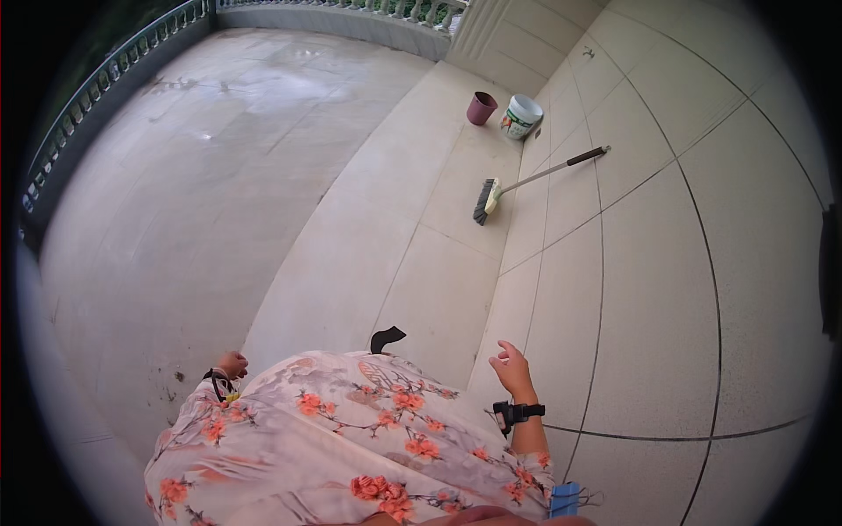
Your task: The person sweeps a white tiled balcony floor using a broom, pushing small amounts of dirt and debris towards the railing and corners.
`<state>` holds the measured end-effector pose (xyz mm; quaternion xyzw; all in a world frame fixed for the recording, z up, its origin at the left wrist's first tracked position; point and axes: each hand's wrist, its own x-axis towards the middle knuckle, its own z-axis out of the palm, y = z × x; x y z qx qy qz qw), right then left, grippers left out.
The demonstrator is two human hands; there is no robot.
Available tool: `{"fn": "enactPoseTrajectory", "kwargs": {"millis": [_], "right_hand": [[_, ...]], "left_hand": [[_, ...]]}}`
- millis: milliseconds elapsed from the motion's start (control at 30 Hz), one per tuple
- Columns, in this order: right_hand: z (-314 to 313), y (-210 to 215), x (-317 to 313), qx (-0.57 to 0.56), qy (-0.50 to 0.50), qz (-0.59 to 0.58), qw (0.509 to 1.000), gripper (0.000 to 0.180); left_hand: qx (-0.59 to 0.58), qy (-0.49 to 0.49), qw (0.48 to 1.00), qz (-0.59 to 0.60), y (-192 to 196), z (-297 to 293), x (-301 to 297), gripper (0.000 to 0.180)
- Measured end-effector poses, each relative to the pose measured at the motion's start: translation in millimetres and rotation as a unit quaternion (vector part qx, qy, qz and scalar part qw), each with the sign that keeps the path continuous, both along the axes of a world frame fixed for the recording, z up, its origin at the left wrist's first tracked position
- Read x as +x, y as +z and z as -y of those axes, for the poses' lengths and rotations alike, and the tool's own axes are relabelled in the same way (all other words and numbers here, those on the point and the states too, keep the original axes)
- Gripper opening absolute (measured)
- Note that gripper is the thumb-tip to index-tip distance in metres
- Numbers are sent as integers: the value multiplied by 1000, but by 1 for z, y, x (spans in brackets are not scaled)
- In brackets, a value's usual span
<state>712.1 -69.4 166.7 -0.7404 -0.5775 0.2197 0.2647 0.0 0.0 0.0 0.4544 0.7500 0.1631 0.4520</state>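
My left hand (232,365) hangs by my left side, small in view, its fingers loosely bent and slightly apart with nothing seen in them. On the other side, my right hand (511,366) is raised near the tiled wall, empty, with thumb and fingers apart. A broom (549,171) leans with its handle against the wall, its dark bristles on the floor ahead, out of reach of both hands. Beyond it stand a maroon bucket (481,109) and a white bucket (524,115) with a coloured print, side by side at the foot of the wall.
Pale tiled wall (653,289) runs along my right. A raised pale strip of floor (368,237) lies ahead, with a wet-looking terrace floor (193,193) to its left. A balustrade (114,66) borders the far and left sides. Dark specks lie near my left hand.
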Motion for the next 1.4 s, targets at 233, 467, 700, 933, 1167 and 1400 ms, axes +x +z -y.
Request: {"fn": "enactPoseTrajectory", "kwargs": {"millis": [233, 467, 700, 933, 1167, 1400], "right_hand": [[-33, 13, 27, 81, -119, -125, 982, 59], [-188, 76, 83, 147, -160, -409, 886, 64], [-310, 65, 149, 246, -218, -322, 888, 69], [-318, 117, 259, 294, -427, -127, 845, 80], [-275, 176, 251, 371, -494, -142, 774, 71], [-267, 207, 222, 401, -547, -38, 734, 55]], "left_hand": [[100, -32, 993, 51, 57, -73, 81, 24], [83, -179, 978, -68, 12, -86, 18, 29], [-61, -58, 984, -156, 43, -38, -52, 28], [122, 4, 992, -42, 145, -93, 7, 27], [117, -166, 979, -26, 253, -91, 70, 31], [-10, -211, 968, -133, 185, -49, -56, 28]]}}
